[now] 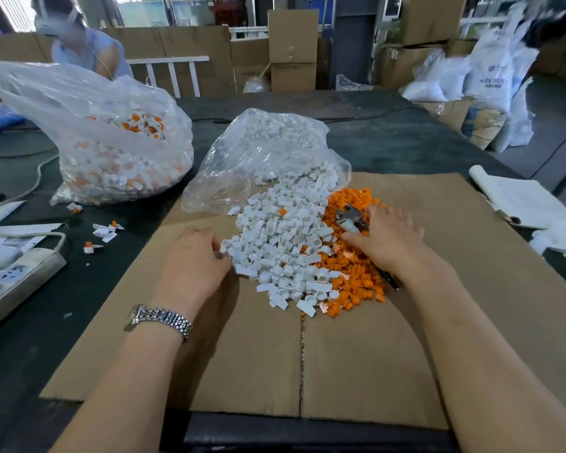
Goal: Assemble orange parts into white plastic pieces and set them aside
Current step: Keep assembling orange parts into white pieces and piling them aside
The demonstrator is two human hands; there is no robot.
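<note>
A heap of white plastic pieces [285, 250] spills from a clear bag [262, 148] onto a cardboard sheet [356, 354]. Right beside it lies a pile of orange parts [350, 279]. My left hand [193, 259] sits at the heap's left edge, its fingers curled round a white piece [225, 247]. My right hand [386, 237] lies flat on the orange pile with its fingers spread. Metal pliers [350, 217] stick out from under it.
At the back left stands a large bag of assembled white-and-orange pieces [118, 148], with a few loose ones [105, 230] on the dark table. A power strip [17, 276] lies at the left, papers [520, 197] at the right. A person sits behind the left bag.
</note>
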